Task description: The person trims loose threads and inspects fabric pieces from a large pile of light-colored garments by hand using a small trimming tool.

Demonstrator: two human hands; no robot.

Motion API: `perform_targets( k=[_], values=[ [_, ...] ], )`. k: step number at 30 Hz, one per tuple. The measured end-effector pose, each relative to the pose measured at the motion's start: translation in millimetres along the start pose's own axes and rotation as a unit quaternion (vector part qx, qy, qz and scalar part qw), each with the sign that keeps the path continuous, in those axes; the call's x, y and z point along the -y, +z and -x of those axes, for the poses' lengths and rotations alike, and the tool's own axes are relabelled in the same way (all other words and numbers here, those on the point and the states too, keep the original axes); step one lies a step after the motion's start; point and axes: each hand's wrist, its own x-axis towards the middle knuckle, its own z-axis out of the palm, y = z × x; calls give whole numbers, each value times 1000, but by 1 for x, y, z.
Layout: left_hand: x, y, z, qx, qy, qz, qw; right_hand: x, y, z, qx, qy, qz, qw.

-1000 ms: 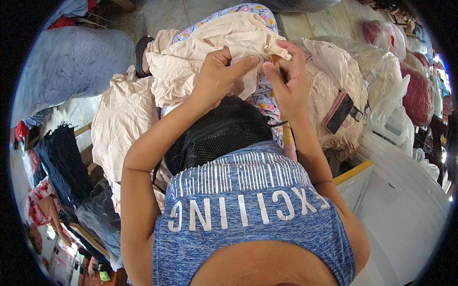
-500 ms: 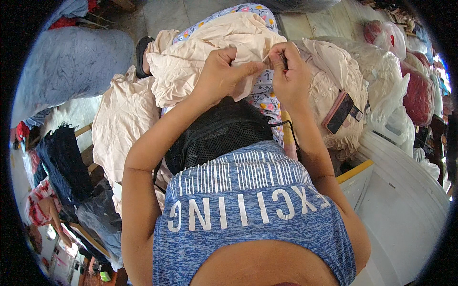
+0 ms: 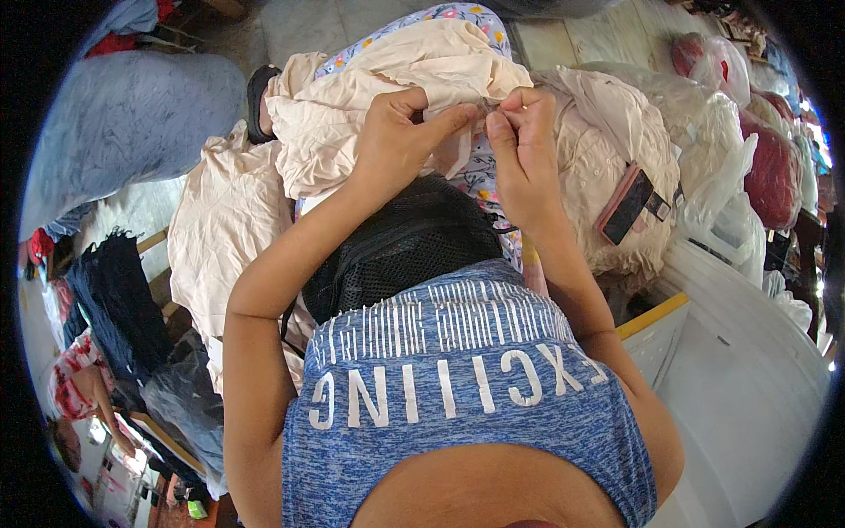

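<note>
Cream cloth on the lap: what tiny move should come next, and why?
Probably the left hand should gently pull the cream cloth smoother, because it lies bunched and wrinkled where that hand grips it. Whether the right hand pinches it too is hard to tell.

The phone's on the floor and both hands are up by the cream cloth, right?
Not quite: the phone is on the cream pile, as the head view shows. The left hand and right hand are by the cloth.
</note>
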Motion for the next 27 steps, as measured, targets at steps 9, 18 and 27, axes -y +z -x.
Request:
perform_targets(
  k=[9, 18, 27],
  values=[
    [1, 3, 0, -31, 41, 24, 998, 4, 1, -3, 3, 9, 22, 1000],
    [-2, 5, 2, -37, 54, 36, 997, 6, 1, -3, 4, 20, 21, 1000],
    [-10, 5, 5, -25, 51, 30, 998, 4, 0, -3, 4, 21, 35, 999]
  ],
)
